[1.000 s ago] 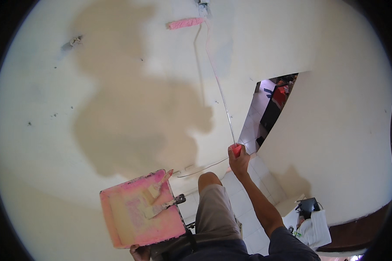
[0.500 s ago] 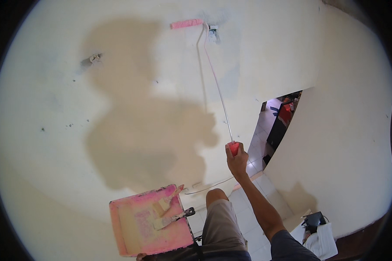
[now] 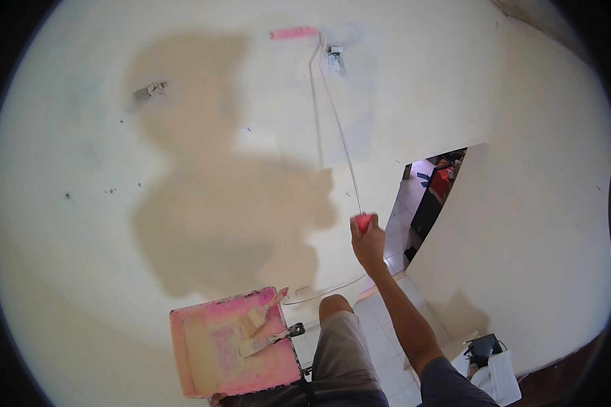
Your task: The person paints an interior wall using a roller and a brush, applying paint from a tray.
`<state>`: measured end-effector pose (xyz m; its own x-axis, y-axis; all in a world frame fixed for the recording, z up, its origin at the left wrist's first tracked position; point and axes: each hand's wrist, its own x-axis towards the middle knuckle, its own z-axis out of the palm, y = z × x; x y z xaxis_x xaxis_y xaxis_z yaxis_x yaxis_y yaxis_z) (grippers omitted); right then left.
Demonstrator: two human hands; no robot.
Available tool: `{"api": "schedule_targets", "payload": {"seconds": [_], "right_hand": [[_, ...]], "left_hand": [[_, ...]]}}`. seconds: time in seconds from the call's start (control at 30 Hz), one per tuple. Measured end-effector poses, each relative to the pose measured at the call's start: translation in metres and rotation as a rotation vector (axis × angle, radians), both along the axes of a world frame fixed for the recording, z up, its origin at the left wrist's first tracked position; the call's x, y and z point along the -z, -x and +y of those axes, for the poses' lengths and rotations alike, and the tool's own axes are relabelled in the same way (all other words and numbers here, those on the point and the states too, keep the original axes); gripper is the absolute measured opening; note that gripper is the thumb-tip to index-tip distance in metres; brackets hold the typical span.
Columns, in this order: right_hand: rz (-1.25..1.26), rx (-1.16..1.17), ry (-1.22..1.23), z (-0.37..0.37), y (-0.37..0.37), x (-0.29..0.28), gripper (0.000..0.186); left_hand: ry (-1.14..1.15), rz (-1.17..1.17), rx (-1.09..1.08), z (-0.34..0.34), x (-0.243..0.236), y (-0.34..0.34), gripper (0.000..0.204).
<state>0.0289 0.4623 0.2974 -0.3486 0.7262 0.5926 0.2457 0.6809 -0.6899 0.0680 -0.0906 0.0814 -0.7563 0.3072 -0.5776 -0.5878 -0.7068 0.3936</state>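
Observation:
My right hand [image 3: 368,244] is closed around the red handle of a long thin-framed paint roller [image 3: 343,139]. Its pink roller sleeve [image 3: 294,32] lies against the pale wall, just up and left of a small wall box [image 3: 335,58]. At the lower left, a pink, paint-stained tray [image 3: 195,366] sits in front of my body. Only a bit of my left hand [image 3: 217,399] shows, gripping the tray's near edge. A paintbrush [image 3: 259,319] and a putty knife [image 3: 268,340] lie in the tray, their handles over its right rim.
The cream wall [image 3: 61,258] has a broken hole [image 3: 151,90] at upper left and carries my shadow. A doorway opening [image 3: 414,203] shows tiled floor beyond. At lower right are a black object [image 3: 483,349] and a white item [image 3: 501,376]. A thin cable [image 3: 326,293] runs low along the wall.
The roller sleeve has moved a little up the wall, farther above the wall box, with my right hand rising slightly. The tray and the tools in it stay nearly in place.

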Motion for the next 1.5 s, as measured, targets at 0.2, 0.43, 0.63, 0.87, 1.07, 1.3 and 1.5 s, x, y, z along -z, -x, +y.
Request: {"api": "schedule_targets", "payload": {"seconds": [0.2, 0.43, 0.63, 0.87, 1.07, 1.3, 1.5], "right_hand": [[-0.038, -0.031, 0.023, -0.01, -0.004, 0.0, 0.037], [-0.14, 0.02, 0.035, -0.026, -0.048, 0.07, 0.034], [-0.106, -0.006, 0.087, -0.029, -0.049, 0.063, 0.033], [-0.044, -0.057, 0.11, -0.058, -0.054, 0.09, 0.031], [-0.073, -0.074, 0.048, -0.064, -0.031, 0.087, 0.031], [-0.121, -0.04, 0.009, -0.065, -0.007, 0.032, 0.034], [-0.169, -0.117, 0.074, -0.094, -0.045, 0.08, 0.035]], "left_hand": [[-0.057, 0.056, 0.032, -0.01, 0.023, 0.004, 0.004], [-0.137, 0.173, 0.073, 0.018, -0.016, 0.007, 0.04], [-0.096, 0.206, 0.069, 0.031, -0.043, 0.0, 0.055], [-0.084, 0.125, 0.023, 0.021, -0.026, 0.001, 0.055], [-0.101, 0.192, 0.052, 0.02, -0.025, 0.002, 0.054], [-0.123, 0.156, 0.048, 0.027, -0.032, 0.002, 0.054], [-0.156, 0.099, 0.068, 0.013, -0.015, 0.003, 0.049]]}}
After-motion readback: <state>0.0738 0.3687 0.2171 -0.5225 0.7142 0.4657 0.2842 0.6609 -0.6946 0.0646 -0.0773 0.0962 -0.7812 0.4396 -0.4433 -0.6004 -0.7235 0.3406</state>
